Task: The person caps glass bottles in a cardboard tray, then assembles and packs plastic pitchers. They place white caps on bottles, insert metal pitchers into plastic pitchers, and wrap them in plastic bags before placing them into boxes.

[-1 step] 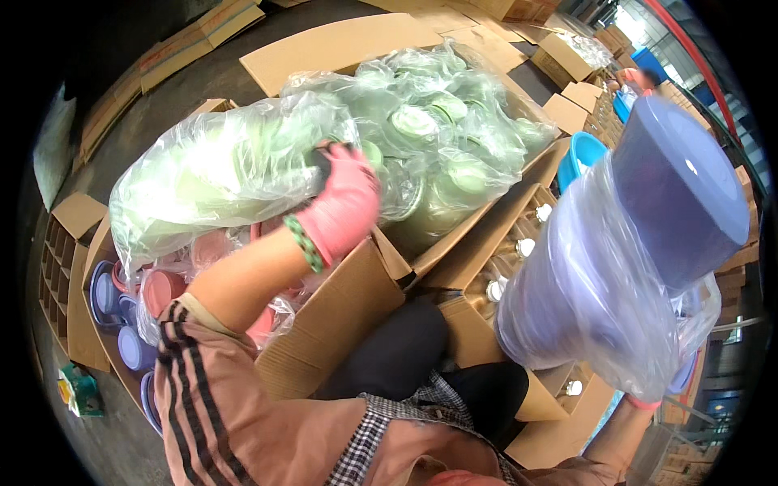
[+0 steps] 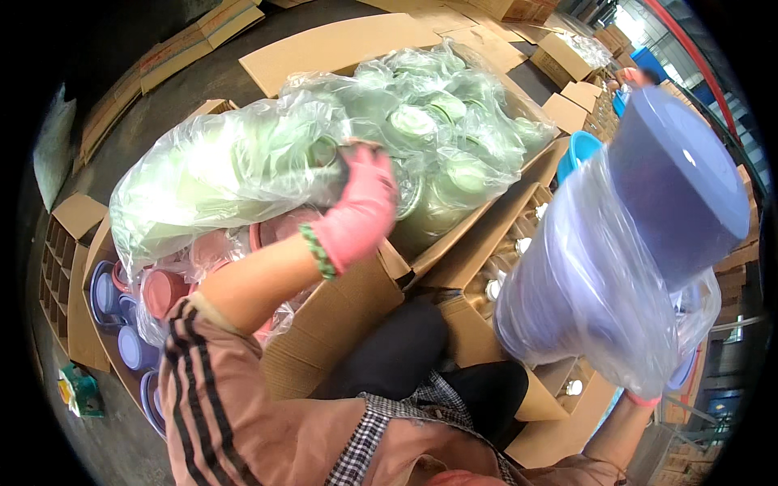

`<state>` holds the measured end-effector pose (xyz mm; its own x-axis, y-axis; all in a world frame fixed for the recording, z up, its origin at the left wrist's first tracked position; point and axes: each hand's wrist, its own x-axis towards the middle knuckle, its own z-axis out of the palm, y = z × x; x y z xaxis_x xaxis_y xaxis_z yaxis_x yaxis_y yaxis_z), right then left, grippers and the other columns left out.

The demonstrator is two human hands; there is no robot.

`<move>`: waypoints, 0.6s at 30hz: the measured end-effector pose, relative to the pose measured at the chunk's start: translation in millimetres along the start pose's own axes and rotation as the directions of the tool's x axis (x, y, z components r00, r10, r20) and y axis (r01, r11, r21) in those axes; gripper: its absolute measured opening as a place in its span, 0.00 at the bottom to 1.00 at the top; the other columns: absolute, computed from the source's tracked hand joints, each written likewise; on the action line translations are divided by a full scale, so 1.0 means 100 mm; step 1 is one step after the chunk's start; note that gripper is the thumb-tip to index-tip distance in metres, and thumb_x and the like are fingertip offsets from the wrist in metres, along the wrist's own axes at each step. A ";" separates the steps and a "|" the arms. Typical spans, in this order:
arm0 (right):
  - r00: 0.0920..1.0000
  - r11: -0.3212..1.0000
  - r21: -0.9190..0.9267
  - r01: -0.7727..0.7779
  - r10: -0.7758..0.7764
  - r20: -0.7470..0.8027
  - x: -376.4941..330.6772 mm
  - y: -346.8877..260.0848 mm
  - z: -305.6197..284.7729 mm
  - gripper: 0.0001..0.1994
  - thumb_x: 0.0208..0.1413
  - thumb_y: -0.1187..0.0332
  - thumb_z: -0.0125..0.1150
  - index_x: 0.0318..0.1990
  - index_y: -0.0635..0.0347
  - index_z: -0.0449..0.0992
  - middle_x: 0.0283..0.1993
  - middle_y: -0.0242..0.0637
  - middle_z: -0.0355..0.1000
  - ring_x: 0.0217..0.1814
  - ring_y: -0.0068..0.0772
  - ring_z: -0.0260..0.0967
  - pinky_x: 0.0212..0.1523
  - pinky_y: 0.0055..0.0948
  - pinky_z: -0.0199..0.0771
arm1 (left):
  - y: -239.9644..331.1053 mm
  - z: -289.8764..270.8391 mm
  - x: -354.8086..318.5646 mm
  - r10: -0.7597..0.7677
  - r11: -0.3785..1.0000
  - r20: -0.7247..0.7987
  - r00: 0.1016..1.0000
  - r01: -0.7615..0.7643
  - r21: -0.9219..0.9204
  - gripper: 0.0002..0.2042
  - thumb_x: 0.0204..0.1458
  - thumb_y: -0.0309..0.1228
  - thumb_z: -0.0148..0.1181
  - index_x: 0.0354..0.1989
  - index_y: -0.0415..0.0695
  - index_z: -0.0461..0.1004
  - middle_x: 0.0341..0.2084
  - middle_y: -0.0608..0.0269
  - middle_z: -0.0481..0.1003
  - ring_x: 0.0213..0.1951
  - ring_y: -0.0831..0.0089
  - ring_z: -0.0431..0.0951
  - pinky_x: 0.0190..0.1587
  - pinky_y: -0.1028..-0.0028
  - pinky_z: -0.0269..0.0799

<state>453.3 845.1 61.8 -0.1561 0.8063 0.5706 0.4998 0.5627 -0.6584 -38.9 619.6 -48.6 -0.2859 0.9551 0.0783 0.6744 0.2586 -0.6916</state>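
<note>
My left hand (image 2: 366,202), in a pink glove with dark fingertips, is at the end of a clear plastic bag of nested light green tubs (image 2: 231,158). Motion smears its fingers, so their grip is unclear. On the right a clear bag of stacked purple tubs (image 2: 575,275) stands tilted, a large purple tub (image 2: 677,166) sticking out of its upper end. My right hand (image 2: 643,400) is mostly hidden behind this bag and holds it up; only a strip of pink glove shows. Below the green bag lie pink tubs (image 2: 164,292) in a cardboard carton (image 2: 332,320).
More bagged green tubs (image 2: 462,170) fill a carton ahead. Bottles with white caps (image 2: 493,290) stand in a carton by my knees. Purple lids (image 2: 138,348) line the left carton's edge. A blue basin (image 2: 579,150) and another person (image 2: 636,77) are farther right.
My left hand has moved right along the end of the green bag. The bag of purple tubs has shifted slightly left and up.
</note>
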 end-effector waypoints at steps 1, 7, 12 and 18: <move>1.000 1.000 0.001 -0.002 0.002 0.010 -0.01 0.01 0.06 0.22 0.43 0.71 0.56 0.49 0.64 0.62 0.47 0.40 0.63 0.48 0.35 0.60 0.48 0.32 0.62 | 0.18 -0.05 0.22 0.160 0.968 0.116 0.980 -0.132 -0.215 0.11 0.42 0.32 0.51 0.36 0.46 0.72 0.41 0.60 0.67 0.51 0.61 0.60 0.51 0.54 0.53; 0.992 0.995 0.101 0.022 -0.034 0.122 -0.05 -0.13 0.65 0.21 0.44 0.72 0.56 0.48 0.63 0.63 0.46 0.40 0.64 0.47 0.35 0.61 0.48 0.31 0.62 | 1.48 1.21 0.99 0.492 0.708 -0.158 0.856 -0.498 -0.500 0.18 0.43 0.46 0.51 0.40 0.50 0.71 0.46 0.64 0.65 0.53 0.60 0.57 0.57 0.56 0.46; 0.924 0.949 0.300 0.101 -0.201 0.324 -0.01 -0.85 1.56 0.20 0.44 0.73 0.56 0.47 0.63 0.64 0.45 0.40 0.65 0.46 0.35 0.62 0.48 0.31 0.63 | 1.21 1.37 1.08 0.331 0.859 -0.013 0.943 -0.307 -0.410 0.20 0.46 0.42 0.46 0.50 0.54 0.64 0.55 0.68 0.57 0.57 0.58 0.49 0.57 0.54 0.40; 0.736 0.850 0.506 0.147 -0.436 0.519 0.00 -1.62 2.68 0.19 0.44 0.73 0.56 0.46 0.63 0.65 0.44 0.40 0.66 0.45 0.34 0.63 0.48 0.30 0.63 | 0.05 0.67 0.27 -0.115 0.422 0.059 0.992 0.103 -0.901 0.24 0.47 0.44 0.46 0.53 0.47 0.60 0.54 0.60 0.58 0.58 0.63 0.51 0.56 0.59 0.45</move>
<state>144.3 803.0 36.8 -0.7745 0.4423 0.4521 -0.0288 0.6894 -0.7238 -89.5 636.8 -98.1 -0.4014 0.9087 0.1147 0.8685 0.3379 0.3626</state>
